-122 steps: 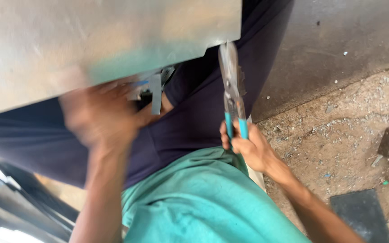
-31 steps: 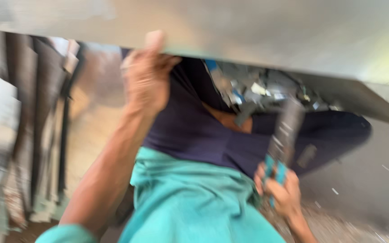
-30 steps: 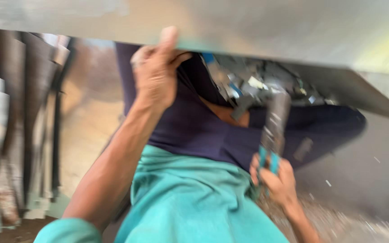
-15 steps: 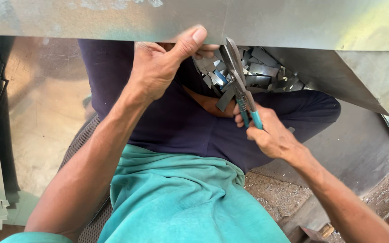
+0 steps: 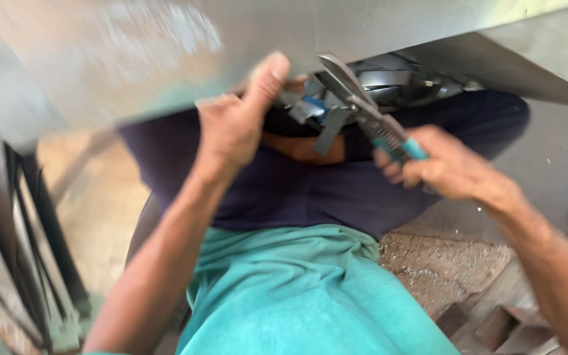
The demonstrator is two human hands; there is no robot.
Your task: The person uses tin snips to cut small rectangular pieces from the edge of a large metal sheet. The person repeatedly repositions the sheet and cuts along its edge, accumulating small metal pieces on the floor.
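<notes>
no packages or labels show. gritty ground [image 5: 448, 263] lies near right, dark metal bars [image 5: 41, 230] at left. a large grey metal sheet [image 5: 133, 59], blurred, spans the far side. the left hand [image 5: 235, 125] pinches its near edge, thumb up. the right hand [image 5: 445, 161] is closed round teal-handled tin snips [image 5: 363, 112], blades at the sheet's edge, above dark trousers [image 5: 310, 190].
</notes>
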